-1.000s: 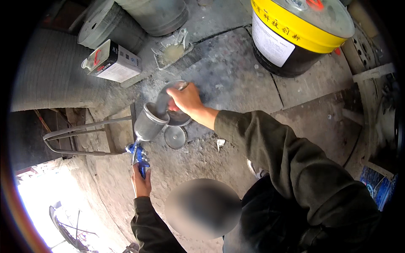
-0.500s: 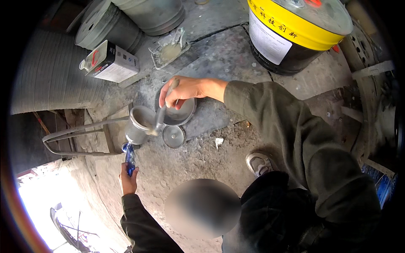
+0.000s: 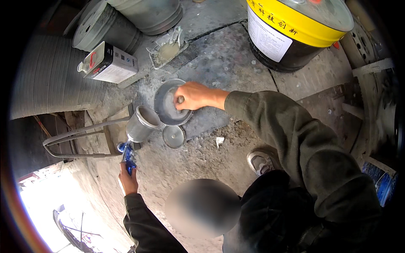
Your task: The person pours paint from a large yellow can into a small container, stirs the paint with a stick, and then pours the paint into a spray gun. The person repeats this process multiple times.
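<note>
My left hand [image 3: 128,180] is closed around a blue spray gun [image 3: 128,158]. At the gun's far end sits a grey open-topped metal cup [image 3: 140,126], tilted, with grey residue inside. My right hand [image 3: 193,96] is a fist over a round metal bowl [image 3: 157,103]. It grips a brush, of which only the handle end [image 3: 181,99] shows; the bristles are hidden below the hand. Greyish liquid or residue coats the bowl's inside. A small round lid [image 3: 174,137] lies just in front of the bowl, beside the cup.
Behind the bowl stand a dirty clear plastic tray [image 3: 168,51], a rectangular solvent can [image 3: 110,63] and grey metal drums [image 3: 105,27]. A large yellow-and-black drum [image 3: 291,38] is at the back right. A bent metal frame [image 3: 84,130] extends left; a white scrap [image 3: 220,141] lies on the ground.
My right hand has brought the brush from the cup's rim down into the bowl, its handle now pointing up at me. The spray gun stays in my left hand, the cup shifted slightly right.
</note>
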`<state>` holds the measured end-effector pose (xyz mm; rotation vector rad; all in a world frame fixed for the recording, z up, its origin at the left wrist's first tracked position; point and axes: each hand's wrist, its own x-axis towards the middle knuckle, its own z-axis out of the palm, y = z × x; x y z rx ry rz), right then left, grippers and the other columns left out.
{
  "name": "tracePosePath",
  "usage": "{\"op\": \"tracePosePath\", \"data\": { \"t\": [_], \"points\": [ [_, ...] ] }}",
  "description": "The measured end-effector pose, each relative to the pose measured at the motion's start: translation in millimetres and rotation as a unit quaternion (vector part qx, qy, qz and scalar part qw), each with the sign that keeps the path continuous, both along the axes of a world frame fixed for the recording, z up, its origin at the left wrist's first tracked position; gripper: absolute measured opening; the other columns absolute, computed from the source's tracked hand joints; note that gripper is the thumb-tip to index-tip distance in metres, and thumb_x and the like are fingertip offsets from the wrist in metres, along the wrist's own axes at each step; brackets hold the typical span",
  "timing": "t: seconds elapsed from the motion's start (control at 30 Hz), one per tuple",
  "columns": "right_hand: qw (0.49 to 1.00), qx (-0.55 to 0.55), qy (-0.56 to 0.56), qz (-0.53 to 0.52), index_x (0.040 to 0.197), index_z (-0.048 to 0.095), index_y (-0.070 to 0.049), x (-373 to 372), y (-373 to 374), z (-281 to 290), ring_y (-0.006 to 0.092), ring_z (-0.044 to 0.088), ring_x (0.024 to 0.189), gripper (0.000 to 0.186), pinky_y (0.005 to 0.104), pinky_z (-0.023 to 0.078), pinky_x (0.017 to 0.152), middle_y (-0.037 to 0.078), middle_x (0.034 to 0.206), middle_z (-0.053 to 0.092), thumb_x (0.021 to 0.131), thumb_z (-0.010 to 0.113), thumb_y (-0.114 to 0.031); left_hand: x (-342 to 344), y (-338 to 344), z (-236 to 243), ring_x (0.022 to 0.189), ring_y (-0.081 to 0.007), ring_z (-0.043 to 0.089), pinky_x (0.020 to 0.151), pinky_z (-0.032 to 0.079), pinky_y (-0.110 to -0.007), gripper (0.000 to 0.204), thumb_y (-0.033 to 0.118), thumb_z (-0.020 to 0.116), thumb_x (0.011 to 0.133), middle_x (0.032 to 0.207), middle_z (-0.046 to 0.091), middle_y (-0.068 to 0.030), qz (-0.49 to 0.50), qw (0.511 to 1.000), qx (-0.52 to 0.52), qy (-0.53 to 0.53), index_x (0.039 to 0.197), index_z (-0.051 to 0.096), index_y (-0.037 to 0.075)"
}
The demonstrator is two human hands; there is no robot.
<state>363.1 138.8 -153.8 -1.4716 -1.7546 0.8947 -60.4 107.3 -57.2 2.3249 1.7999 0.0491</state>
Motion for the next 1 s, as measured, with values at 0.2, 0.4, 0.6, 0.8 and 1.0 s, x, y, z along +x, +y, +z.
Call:
{"op": "tracePosePath", "data": {
  "t": [0.2,0.4,0.6,0.8,1.0],
  "points": [
    [0.996,-0.039,0.043,-0.075,0.080,0.072,-0.003,-1.4,-10.4,-2.8,0.0389,0.067,0.081,0.026,0.0446,0.053,0.076,0.023,0.082,0.068,0.071,0.072,-0.027,0.6,-0.5,-2.9,0.083,-0.0484,0.061,0.069,0.047,-0.049,0.036,0.012,0.070,0.084,0.087,0.063,-0.0271,-0.015,0.999,0.036,0.002,0.113,0.050,0.004],
    [0.824,-0.108,0.519,-0.198,0.088,0.071,0.003,-16.5,-7.1,18.8,0.0162,0.070,0.069,0.016,0.0236,0.055,0.060,0.011,0.086,0.071,0.085,0.069,-0.013,7.9,-4.9,-3.8,0.088,-0.0490,0.061,0.073,0.048,-0.051,0.037,0.008,0.067,0.084,0.090,0.065,-0.0282,-0.001,1.000,0.006,0.023,0.117,0.050,0.005],
    [0.776,-0.139,0.540,-0.295,0.095,0.068,0.004,-42.6,-24.6,19.9,0.0213,0.072,0.069,0.021,0.0257,0.056,0.064,0.012,0.088,0.070,0.085,0.069,-0.015,25.3,-12.2,-8.2,0.080,-0.0468,0.062,0.068,0.048,-0.048,0.031,0.012,0.068,0.085,0.084,0.063,-0.0261,-0.003,1.000,-0.015,-0.023,0.111,0.051,0.005],
    [0.695,-0.166,0.684,-0.151,0.105,0.064,0.004,-39.4,-20.2,18.9,0.0267,0.070,0.094,0.021,0.0290,0.059,0.080,0.013,0.105,0.066,0.090,0.067,-0.010,21.6,-15.5,-11.3,0.060,-0.0338,0.052,0.059,0.045,-0.040,0.026,0.017,0.068,0.088,0.070,0.055,-0.0166,-0.020,0.996,-0.075,-0.035,0.102,0.051,0.004],
    [0.765,-0.217,0.603,0.070,0.110,0.062,0.005,0.9,-7.1,28.0,0.0256,0.070,0.094,0.026,0.0281,0.057,0.086,0.014,0.108,0.066,0.087,0.067,-0.005,2.4,-5.6,0.0,0.057,-0.0242,0.042,0.056,0.041,-0.035,0.025,0.016,0.071,0.086,0.066,0.047,-0.0124,-0.017,0.994,-0.096,-0.053,0.095,0.050,0.004]
  ]
}}
